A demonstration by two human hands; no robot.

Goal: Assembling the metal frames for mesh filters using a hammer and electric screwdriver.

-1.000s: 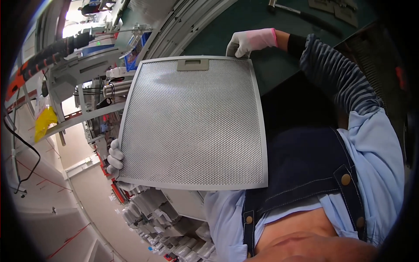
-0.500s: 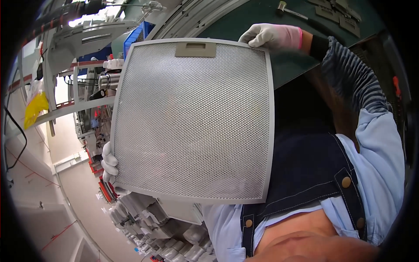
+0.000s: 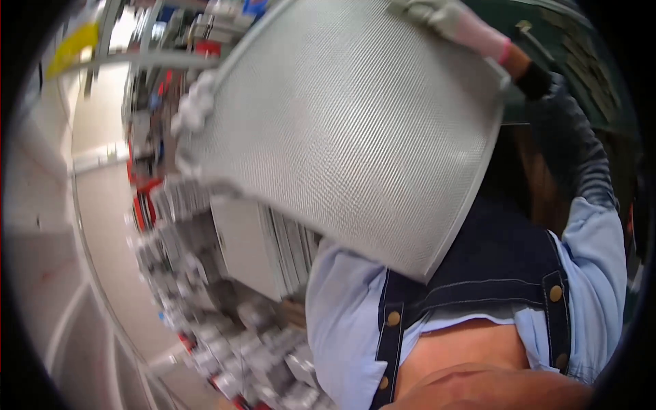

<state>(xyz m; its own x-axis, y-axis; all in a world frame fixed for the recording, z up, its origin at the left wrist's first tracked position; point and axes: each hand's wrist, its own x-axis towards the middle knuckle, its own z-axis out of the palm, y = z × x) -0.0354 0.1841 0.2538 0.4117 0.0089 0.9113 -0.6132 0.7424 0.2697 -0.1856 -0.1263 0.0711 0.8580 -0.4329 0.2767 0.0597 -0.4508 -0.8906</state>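
A large square mesh filter panel (image 3: 355,130) with a thin pale metal frame is held up tilted in front of my chest. My left hand (image 3: 195,109), in a white glove, has its fingers curled round the panel's left edge. On the far edge, toward the right, my right hand (image 3: 444,20) grips the frame; its glove is whitish with a pink cuff. The panel's far edge runs partly out of view, and its grey handle plate does not show. Motion smears both hands somewhat.
At the far right a green-topped bench (image 3: 526,102) carries a hammer (image 3: 536,37) and several flat grey parts (image 3: 584,68). Below the panel's left side stand pale stacked panels (image 3: 249,239). Many wrapped parts (image 3: 253,362) lie beyond. A yellow bag (image 3: 72,48) hangs at far left.
The panel has turned and tilted, and its far edge with the handle plate has left the view. Both hands have moved upward in the picture, still gripping it. The surroundings have shifted too.
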